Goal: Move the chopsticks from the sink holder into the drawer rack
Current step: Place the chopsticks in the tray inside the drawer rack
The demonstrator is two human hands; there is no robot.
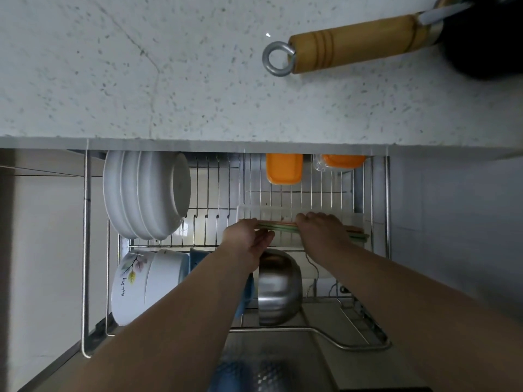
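Observation:
A bundle of green and reddish chopsticks (283, 227) lies crosswise over a clear plastic tray (254, 212) in the pulled-out wire drawer rack (311, 190). My left hand (246, 236) cups the bundle's left end, fingers curled against it. My right hand (322, 232) grips the bundle's middle from above; the right ends of the sticks (359, 236) poke out past it. The sink holder is out of sight.
White plates (144, 193) stand upright in the rack's left side; bowls (141, 284) and a steel bowl (278, 287) sit in the front row. Orange-lidded containers (284, 168) are at the back. Above, the speckled countertop (141, 66) carries a wooden-handled pan (353, 42).

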